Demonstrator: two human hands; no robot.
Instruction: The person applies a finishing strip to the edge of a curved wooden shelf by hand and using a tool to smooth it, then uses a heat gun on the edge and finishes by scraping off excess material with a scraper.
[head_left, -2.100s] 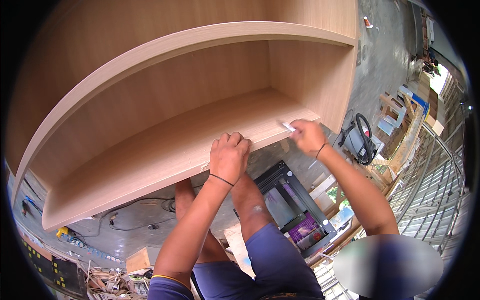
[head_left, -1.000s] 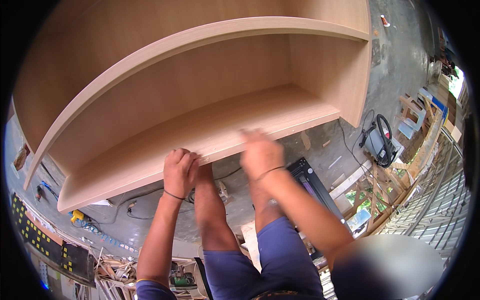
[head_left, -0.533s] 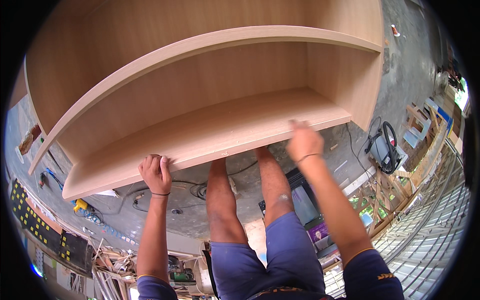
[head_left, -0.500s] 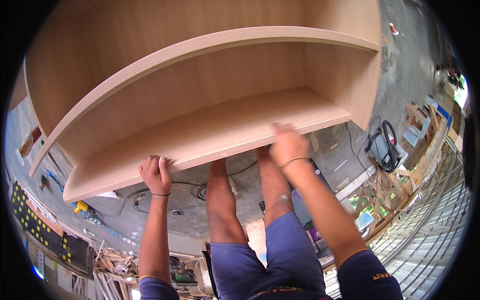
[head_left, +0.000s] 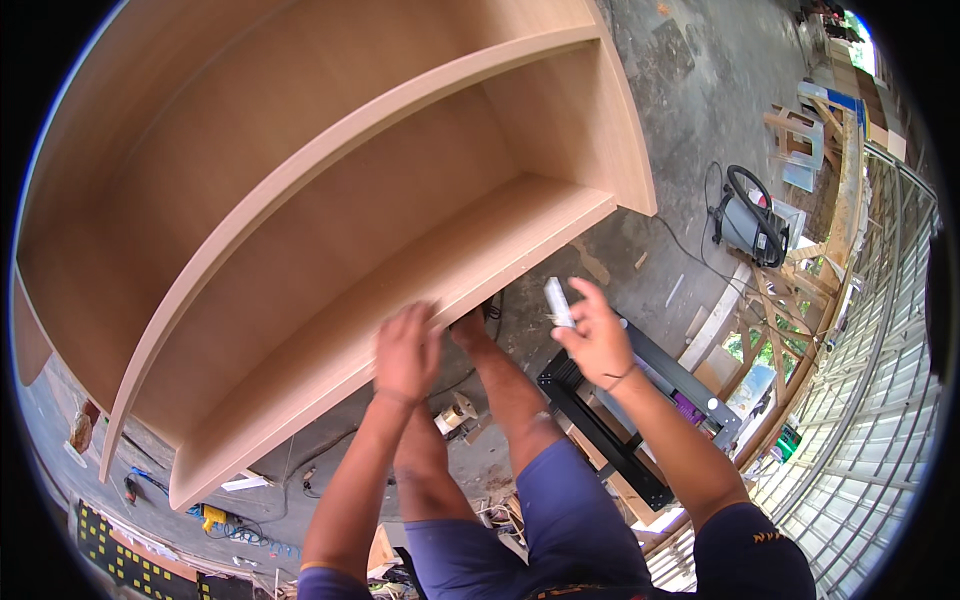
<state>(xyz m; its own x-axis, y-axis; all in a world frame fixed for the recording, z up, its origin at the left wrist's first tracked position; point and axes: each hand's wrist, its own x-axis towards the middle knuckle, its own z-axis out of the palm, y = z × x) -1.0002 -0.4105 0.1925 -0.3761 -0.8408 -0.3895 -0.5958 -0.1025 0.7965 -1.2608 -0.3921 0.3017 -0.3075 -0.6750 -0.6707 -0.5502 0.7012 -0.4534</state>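
A large light-wood shelf unit (head_left: 300,230) with curved fronts fills the upper left. My left hand (head_left: 405,350) is at the front edge of its lowest board (head_left: 500,262). The fingers are stretched out and blurred at the tips, with nothing visible in them; whether they press on the wood I cannot tell. Apart from the board, over the floor to its right, my right hand (head_left: 603,342) pinches a small flat whitish piece (head_left: 558,302) between thumb and fingers. Its exact kind is unclear.
Beside my right leg stands a black metal frame (head_left: 610,420). Farther right are a grey vacuum cleaner (head_left: 745,220) with a black hose, wood scraps (head_left: 800,270) and a metal grille (head_left: 860,400). A yellow power tool (head_left: 214,517) and cables lie on the floor at lower left.
My right hand has come off the board's edge, and the whitish piece now shows in it. My left hand has moved right along the edge. The view has turned, tilting the shelf unit.
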